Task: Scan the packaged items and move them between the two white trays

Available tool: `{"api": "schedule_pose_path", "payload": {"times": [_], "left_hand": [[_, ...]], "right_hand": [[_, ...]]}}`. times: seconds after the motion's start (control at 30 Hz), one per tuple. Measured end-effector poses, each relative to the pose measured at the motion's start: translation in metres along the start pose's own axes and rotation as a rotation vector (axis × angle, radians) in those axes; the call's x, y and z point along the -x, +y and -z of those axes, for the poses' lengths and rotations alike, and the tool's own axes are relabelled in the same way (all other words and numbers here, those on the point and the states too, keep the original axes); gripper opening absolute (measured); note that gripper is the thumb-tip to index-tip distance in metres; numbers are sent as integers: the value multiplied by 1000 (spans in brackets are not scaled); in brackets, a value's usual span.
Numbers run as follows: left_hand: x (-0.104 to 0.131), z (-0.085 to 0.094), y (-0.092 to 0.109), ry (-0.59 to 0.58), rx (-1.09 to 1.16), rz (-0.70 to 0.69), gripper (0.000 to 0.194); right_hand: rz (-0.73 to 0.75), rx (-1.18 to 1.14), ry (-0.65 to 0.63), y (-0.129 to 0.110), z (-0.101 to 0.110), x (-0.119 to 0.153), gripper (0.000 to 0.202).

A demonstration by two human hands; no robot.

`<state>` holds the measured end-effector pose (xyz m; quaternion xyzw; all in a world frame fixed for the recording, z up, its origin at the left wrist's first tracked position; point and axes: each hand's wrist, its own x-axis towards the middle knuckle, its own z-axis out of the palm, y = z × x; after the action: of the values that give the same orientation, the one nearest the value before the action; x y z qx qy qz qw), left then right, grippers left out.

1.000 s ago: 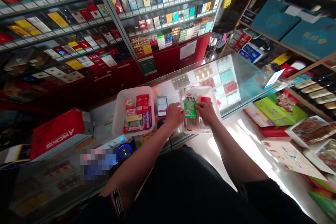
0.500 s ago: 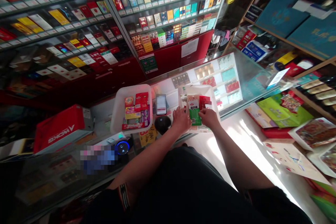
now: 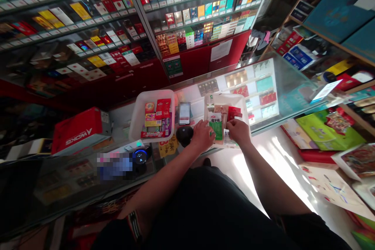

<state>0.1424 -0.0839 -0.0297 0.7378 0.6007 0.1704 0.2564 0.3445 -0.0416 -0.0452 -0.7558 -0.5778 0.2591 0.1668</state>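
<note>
A white bin [image 3: 246, 103] on the glass counter holds snack packets. My left hand [image 3: 202, 134] rests at its left side, fingers spread, with fingertips beside a green and white packet [image 3: 216, 127]. At the bin's right part, my right hand [image 3: 238, 131] has its fingers pinched near a small white packet [image 3: 226, 134]; what lies between the fingertips is too small to make out. A red packet [image 3: 234, 112] lies behind that hand. To the left stands a second white bin [image 3: 137, 119] with red, yellow and purple packets.
Between the bins lie a phone [image 3: 184, 113] and a round black object [image 3: 184, 136]. A red box [image 3: 80, 131] stands at the left, near a device with a blue glowing ring [image 3: 140, 156]. Shelves of small packs line the back; green packaging [image 3: 315, 129] is at the right.
The view has shifted, so the scene sits further right. My right hand has moved off the green packet toward the bin's right side, and a small white packet now shows beside its fingers.
</note>
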Motion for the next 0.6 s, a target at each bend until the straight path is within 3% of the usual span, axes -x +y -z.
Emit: {"api": "schedule_pose_path", "payload": {"times": [0.17,0.37,0.6], "left_hand": [[12,14,-2,65,70,-39,9],[21,48,-10,148,107,-80,10],[30,85,-51,276,103,-40,12]], "right_hand": [[59,-54,44,-20,0,5,25],[104,-95,21,-63,-5,11,24],[223,-97,-14,-119,-27,15,26]]}}
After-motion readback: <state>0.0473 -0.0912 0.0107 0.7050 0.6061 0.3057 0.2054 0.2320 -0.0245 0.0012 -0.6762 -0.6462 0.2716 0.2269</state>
